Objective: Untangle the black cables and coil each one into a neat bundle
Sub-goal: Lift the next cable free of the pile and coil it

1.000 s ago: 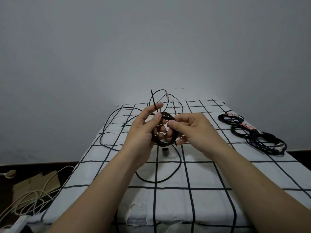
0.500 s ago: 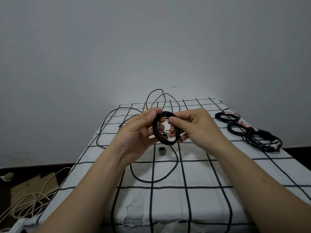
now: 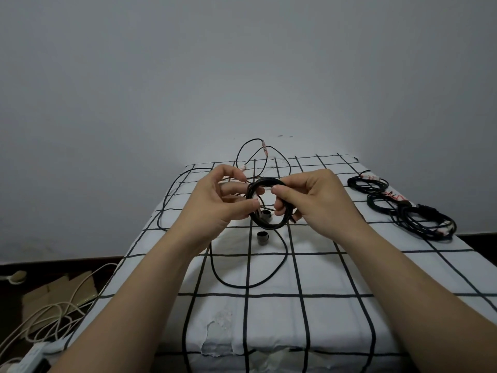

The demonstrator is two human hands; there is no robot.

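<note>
Both hands are up over the table (image 3: 336, 278), close together, and both are clamped on the same black coil (image 3: 269, 227). My left hand (image 3: 217, 203) pinches the coil's left side between thumb and fingers. My right hand (image 3: 317, 200) has its fingers curled round the right side, thumb on top. The coil is a small ring of several turns, held upright above the middle of the checked cloth (image 3: 403, 270) and facing me. The loose tail (image 3: 242, 286) of a black cable drops from below my hands and lies in a wide U on the cloth, nearer me than the coil. More slack runs out on the left in a long loop (image 3: 161, 211) near the table edge. Thin loops stand up at the far end, one with a pinkish connector (image 3: 264, 146); can't tell whether that's the same cable. A small dark cylinder (image 3: 262, 237) sits on the cloth just below the coil, and a second cylinder (image 3: 266, 215) shows through the ring. Three wound bundles lie along the right edge: far bundle (image 3: 367, 184), middle bundle (image 3: 382, 205) and near bundle (image 3: 427, 224), the last two touching or overlapping. Off the table, low on the left, are white cables (image 3: 48, 316), some cardboard (image 3: 61, 289) and a power strip (image 3: 32, 356).
</note>
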